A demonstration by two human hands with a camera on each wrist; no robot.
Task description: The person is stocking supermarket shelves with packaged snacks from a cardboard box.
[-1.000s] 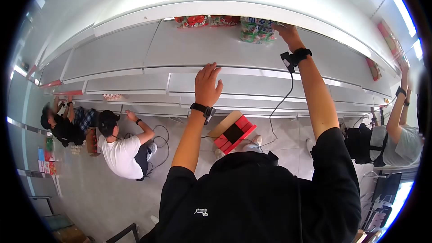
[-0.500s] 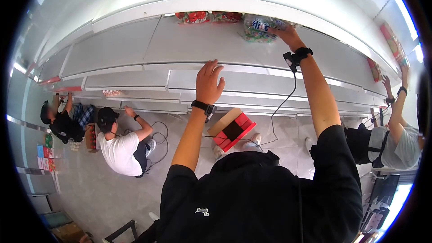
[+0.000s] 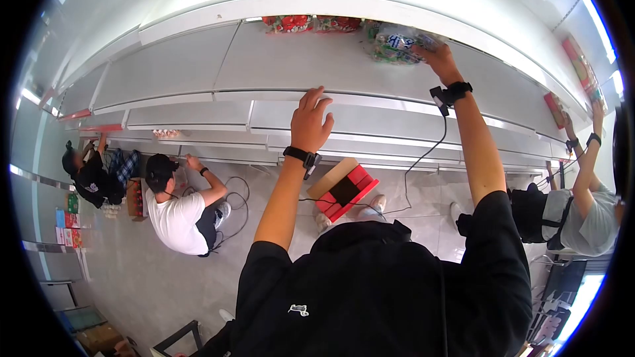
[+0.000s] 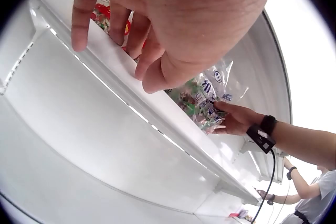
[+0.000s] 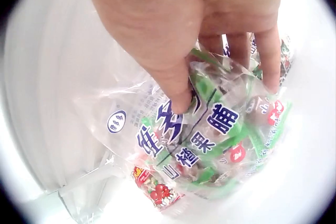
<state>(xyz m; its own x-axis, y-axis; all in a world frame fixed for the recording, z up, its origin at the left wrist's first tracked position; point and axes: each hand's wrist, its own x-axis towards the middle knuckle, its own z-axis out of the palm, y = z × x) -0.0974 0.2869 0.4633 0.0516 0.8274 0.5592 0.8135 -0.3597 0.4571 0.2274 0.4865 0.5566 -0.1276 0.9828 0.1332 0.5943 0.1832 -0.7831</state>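
Note:
In the head view my right hand (image 3: 440, 63) holds a clear plastic bag of green-wrapped hawthorn snacks (image 3: 395, 48) on the upper shelf. Up close in the right wrist view, the thumb presses into the printed front of the bag (image 5: 194, 150) while the fingers reach round its far side. Behind it, part of another similar bag (image 5: 285, 58) shows. My left hand (image 3: 311, 122) is at the shelf's front edge, holding nothing, its fingers extended over the edge. In the left wrist view those fingers (image 4: 81, 22) overlap the white shelf lip.
Red snack bags (image 3: 290, 24) stand at the back of the same shelf, left of the held bag. An open red carton (image 3: 345, 192) sits on the floor by my feet. A person in white (image 3: 182, 218) crouches at left; another person (image 3: 582, 211) reaches up at right. A cable hangs from my right wrist.
My right hand has moved right along the shelf, and the bag of hawthorn snacks has moved with it. A green bag behind it now shows. My left hand stays at the shelf edge.

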